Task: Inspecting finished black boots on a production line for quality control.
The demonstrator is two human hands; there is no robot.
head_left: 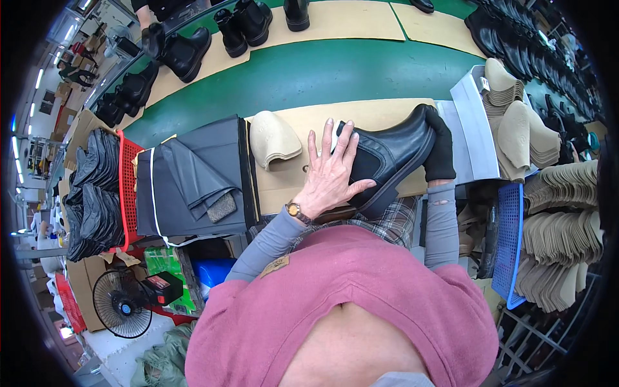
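A black ankle boot (393,149) with an elastic side panel lies tilted in front of me, its toe toward the right and its shaft toward the left. My right hand (442,149), in a black glove, is wrapped round the toe end. Bare and spread, my left hand (329,173) rests at the shaft, its thumb over the elastic panel. Cardboard (277,187) covers the work surface under the boot. Just left of my left hand sits a beige moulded toe-shaped insert (274,137). Part of the boot's top edge is hidden behind my left fingers.
At left lies a stack of black sheets (193,174) beside a red basket (129,193) of dark pieces. A white box (474,122) and a blue basket (509,245) at right stand by beige inserts (558,238). More boots (248,26) line the far side of the green belt (309,71).
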